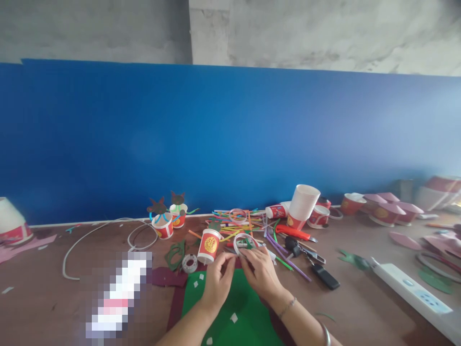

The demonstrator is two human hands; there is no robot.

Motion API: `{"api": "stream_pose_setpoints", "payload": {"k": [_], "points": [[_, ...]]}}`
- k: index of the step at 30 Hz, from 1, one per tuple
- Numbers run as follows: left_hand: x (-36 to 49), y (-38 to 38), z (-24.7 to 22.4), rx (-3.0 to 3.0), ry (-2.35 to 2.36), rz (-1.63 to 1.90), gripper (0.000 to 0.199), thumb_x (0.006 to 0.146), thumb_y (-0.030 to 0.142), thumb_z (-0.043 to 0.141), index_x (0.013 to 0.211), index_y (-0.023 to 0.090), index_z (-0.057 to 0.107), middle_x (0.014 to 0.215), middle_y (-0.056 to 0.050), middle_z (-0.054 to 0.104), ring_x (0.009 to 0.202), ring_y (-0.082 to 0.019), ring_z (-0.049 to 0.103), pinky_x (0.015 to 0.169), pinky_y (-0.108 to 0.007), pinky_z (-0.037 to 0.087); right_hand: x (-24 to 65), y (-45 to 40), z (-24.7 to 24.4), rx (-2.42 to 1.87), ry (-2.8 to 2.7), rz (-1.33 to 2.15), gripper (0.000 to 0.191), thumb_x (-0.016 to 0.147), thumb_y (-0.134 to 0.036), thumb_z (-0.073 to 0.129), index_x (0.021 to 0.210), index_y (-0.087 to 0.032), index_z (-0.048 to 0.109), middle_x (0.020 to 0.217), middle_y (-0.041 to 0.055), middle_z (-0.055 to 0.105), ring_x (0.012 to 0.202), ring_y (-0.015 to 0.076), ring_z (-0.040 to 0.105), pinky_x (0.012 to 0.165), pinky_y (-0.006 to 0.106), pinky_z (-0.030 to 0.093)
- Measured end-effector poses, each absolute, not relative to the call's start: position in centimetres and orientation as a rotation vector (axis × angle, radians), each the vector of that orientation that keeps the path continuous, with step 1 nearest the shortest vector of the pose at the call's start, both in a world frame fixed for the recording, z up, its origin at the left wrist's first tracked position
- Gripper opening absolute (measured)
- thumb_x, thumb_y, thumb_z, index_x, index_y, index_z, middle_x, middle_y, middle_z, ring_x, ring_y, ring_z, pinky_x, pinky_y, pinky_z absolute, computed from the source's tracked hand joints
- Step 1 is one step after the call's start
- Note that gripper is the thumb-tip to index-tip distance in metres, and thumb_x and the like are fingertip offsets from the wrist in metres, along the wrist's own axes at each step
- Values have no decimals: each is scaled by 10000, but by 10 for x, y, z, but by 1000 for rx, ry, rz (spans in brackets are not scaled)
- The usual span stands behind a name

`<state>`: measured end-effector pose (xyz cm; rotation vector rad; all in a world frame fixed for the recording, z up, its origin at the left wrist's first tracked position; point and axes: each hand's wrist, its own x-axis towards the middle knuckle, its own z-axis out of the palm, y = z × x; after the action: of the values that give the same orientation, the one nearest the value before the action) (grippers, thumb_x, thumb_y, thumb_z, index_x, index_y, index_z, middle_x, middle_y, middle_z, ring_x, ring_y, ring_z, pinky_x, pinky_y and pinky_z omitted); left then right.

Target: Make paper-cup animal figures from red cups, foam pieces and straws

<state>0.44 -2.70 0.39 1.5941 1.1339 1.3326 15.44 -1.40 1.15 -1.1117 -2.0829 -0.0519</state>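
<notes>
My left hand [218,281] and my right hand [261,274] meet above a green foam sheet [234,307], their fingertips pinching a white paper loop [242,242] between them. A red-and-white paper cup with a gold emblem [209,246] stands tilted just beyond my left hand. A roll of clear tape [189,263] lies further left, near a dark green foam cutout [175,254]. My right wrist wears a thin bracelet, and a metal bangle sits further up that arm.
A heap of coloured pipe cleaners [234,223] lies behind my hands. To the right are an orange craft knife [293,233], scissors [306,253] and a white power strip [410,293]. Decorated paper cups [165,226] and a white cable [108,240] lie left, against a blue wall [216,139].
</notes>
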Motion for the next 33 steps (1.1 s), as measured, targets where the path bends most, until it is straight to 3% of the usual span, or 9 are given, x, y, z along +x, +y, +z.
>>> {"api": "stream_pose_setpoints", "payload": {"k": [3, 6, 9, 15, 21, 28, 33], "points": [[4, -26, 1, 1549, 1185, 1353, 257, 841, 387, 504, 934, 175, 616, 625, 2, 546, 567, -134, 483, 541, -224, 382, 154, -15, 13, -1119, -2066, -26, 185, 884, -162, 414, 927, -195, 590, 723, 38, 659, 680, 177, 591, 722, 324, 365], [4, -24, -3, 1552, 1237, 1365, 294, 823, 386, 530, 1020, 175, 586, 569, 44, 419, 538, -118, 411, 529, -216, 346, 154, -16, 14, -1103, -2067, -19, 196, 887, -164, 405, 924, -195, 595, 714, 39, 649, 671, 173, 576, 720, 322, 356], [5, -23, -6, 1640, 1270, 1313, 274, 820, 373, 526, 985, 170, 606, 553, 57, 359, 529, -113, 385, 522, -215, 323, 153, -16, 13, -1080, -2079, -28, 183, 877, -152, 424, 925, -189, 596, 701, 33, 639, 650, 166, 553, 708, 318, 342], [6, -22, -10, 1746, 1324, 1248, 209, 834, 365, 491, 822, 172, 570, 537, 58, 372, 510, -107, 383, 506, -217, 299, 152, -15, 10, -1057, -2121, -66, 166, 851, -127, 450, 898, -183, 599, 678, 30, 617, 644, 165, 534, 698, 319, 323], [6, -21, -10, 1765, 1315, 1201, 129, 824, 304, 474, 765, 190, 476, 613, 30, 482, 558, -117, 460, 534, -216, 340, 154, -16, 12, -1015, -2185, -54, 174, 839, -118, 465, 913, -188, 605, 683, 28, 622, 649, 163, 536, 708, 324, 318], [5, -23, -9, 1793, 1396, 1215, 132, 809, 300, 488, 894, 198, 481, 535, 74, 379, 495, -120, 417, 510, -222, 307, 153, -20, 16, -1007, -2203, -71, 192, 836, -114, 460, 931, -191, 609, 665, 23, 604, 647, 163, 524, 710, 325, 313], [4, -24, -11, 1869, 1427, 1169, 95, 816, 285, 475, 827, 194, 501, 557, 54, 410, 517, -124, 444, 523, -227, 308, 154, -20, 15, -1011, -2231, -70, 178, 837, -117, 453, 903, -184, 604, 667, 23, 602, 651, 162, 517, 711, 326, 310]]}}
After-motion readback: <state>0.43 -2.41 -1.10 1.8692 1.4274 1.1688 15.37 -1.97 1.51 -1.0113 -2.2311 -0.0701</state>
